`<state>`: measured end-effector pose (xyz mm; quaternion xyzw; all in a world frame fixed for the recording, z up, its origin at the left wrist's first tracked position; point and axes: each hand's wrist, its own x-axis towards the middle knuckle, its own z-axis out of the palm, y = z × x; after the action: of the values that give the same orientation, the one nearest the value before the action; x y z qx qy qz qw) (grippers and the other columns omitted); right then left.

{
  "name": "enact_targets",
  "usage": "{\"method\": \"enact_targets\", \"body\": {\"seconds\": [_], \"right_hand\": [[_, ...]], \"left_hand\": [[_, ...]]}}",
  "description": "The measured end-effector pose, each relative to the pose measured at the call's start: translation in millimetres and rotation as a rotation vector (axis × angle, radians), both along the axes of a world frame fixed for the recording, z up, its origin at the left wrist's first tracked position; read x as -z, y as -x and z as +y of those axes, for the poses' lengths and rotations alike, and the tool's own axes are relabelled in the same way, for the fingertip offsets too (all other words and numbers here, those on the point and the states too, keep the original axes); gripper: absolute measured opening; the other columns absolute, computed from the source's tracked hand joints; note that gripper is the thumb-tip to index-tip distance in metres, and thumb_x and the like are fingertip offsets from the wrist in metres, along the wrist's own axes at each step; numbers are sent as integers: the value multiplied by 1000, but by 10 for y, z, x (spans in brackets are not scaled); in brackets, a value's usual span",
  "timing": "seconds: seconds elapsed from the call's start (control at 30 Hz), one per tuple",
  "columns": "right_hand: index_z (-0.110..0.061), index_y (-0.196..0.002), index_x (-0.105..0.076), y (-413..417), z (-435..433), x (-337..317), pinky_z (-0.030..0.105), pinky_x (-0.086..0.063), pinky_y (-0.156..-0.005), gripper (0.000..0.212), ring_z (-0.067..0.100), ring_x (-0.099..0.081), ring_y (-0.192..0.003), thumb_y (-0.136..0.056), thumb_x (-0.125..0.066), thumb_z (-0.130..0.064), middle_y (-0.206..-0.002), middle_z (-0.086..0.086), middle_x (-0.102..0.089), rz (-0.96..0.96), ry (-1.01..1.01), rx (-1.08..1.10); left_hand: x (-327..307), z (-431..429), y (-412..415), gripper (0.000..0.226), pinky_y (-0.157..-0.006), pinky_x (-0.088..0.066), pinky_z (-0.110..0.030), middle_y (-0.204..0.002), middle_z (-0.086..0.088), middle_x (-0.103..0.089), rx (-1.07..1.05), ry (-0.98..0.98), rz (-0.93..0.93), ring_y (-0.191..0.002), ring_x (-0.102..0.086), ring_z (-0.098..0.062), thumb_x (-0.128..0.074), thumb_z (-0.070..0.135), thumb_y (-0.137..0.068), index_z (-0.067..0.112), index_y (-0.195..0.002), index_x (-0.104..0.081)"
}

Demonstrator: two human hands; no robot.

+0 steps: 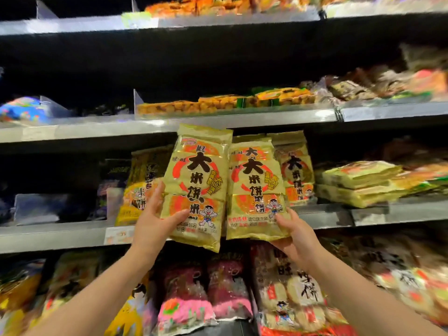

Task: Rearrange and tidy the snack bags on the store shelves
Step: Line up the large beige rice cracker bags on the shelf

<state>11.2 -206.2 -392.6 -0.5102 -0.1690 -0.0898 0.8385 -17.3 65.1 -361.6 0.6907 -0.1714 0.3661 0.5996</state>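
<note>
Both grasping: left fingers [158,190] round left gold bag [196,180], right fingers [283,220] round right gold bag [254,187]

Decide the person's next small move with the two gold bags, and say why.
Probably straighten the left bag: the left hand holds it tilted, its bottom corner below the shelf lip, while the right hand holds the right bag nearly upright.

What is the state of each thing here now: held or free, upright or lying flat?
left hand: grips the left gold bag, thumb on its front.
right hand: grips the right gold bag at its lower corner.
left gold bag: held, slightly tilted.
right gold bag: held, upright.
third gold bag: free, upright behind it.
flat bags: free, stacked lying down.
pink bags: free, upright, lower down.
</note>
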Motion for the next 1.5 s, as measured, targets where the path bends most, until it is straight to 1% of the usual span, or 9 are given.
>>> {"method": "enact_targets", "body": {"seconds": [0.2, 0.33, 0.43, 0.6, 0.73, 1.0, 1.1, 1.27, 1.5], "right_hand": [[-22, -107, -57, -42, -463, 25, 40, -51, -74, 22, 25, -63, -92, -96, -45, -7, -106, 8, -67, 44, -23, 75], [-18, -115, -55, -149, -562, -12, 41, -52, -76, 24, 27, -63, -95, -95, -47, -7, -109, 9, -67, 47, -8, 96], [-18, -122, -50, -231, -579, -71, 41, -52, -74, 30, 28, -63, -98, -95, -46, -5, -114, 11, -65, 42, -8, 94], [-20, -114, -55, -399, -589, -161, 41, -52, -73, 26, 31, -61, -104, -95, -46, -5, -114, 11, -65, 16, 1, 79], [-14, -125, -51, -546, -620, -210, 43, -53, -74, 33, 33, -61, -104, -94, -48, -4, -115, 14, -65, 20, -2, 110], [-19, -105, -56, -644, -542, -338, 43, -52, -78, 21, 29, -62, -99, -95, -47, -3, -106, 9, -66, 1, 7, 150], [-16, -118, -51, -665, -464, -440, 46, -52, -86, 24, 28, -62, -104, -95, -49, -8, -111, 8, -65, -19, 61, 223], [-18, -136, -41, -764, -302, -543, 52, -49, -94, 48, 28, -58, -107, -91, -54, -32, -122, 8, -59, 4, 344, 528], [-7, -142, -32, -802, -58, -587, 40, -40, -95, 50, 31, -45, -126, -98, -45, -28, -139, 13, -47, 0, 609, 816]], "left_hand": [[108, -531, -225, 87, -91, -42, -22, -130, 12, -49, 74, 10, 57, -99, -51, 10, -76, 15, -75, 38, -144, -30], [106, -619, -338, 86, -103, -36, -34, -144, 6, -42, 27, 25, 61, -126, -45, -12, -76, 18, -75, 38, -144, -29], [14, -620, -446, 85, -101, -38, -36, -143, 5, -42, -33, 38, 40, -117, -47, -10, -74, 19, -77, 37, -145, -27], [-308, -620, -773, 82, -105, -36, -44, -149, -1, -37, -183, 46, 80, -133, -38, -24, -69, 34, -81, 32, -148, -21], [-532, -652, -1009, 88, -104, -38, -48, -148, -6, -37, -332, -67, 113, -133, -37, -29, -68, 47, -79, 33, -149, -16], [-511, -678, -1114, 82, -97, -41, -43, -141, -14, -42, -506, -271, 58, -127, -42, -31, -61, 43, -86, 25, -149, -13], [-505, -702, -1203, 85, -98, -42, -42, -143, -17, -38, -525, -360, 52, -128, -42, -32, -60, 42, -86, 24, -150, -7], [-463, -719, -1314, 90, -114, -26, -46, -158, -12, 5, -599, -437, 107, -146, -10, -30, -60, 38, -87, 16, -151, 0], [-363, -731, -1342, 74, -101, -42, -37, -140, -14, -29, -724, -533, -35, -134, -31, -28, -68, 37, -81, 11, -139, -29]]}}
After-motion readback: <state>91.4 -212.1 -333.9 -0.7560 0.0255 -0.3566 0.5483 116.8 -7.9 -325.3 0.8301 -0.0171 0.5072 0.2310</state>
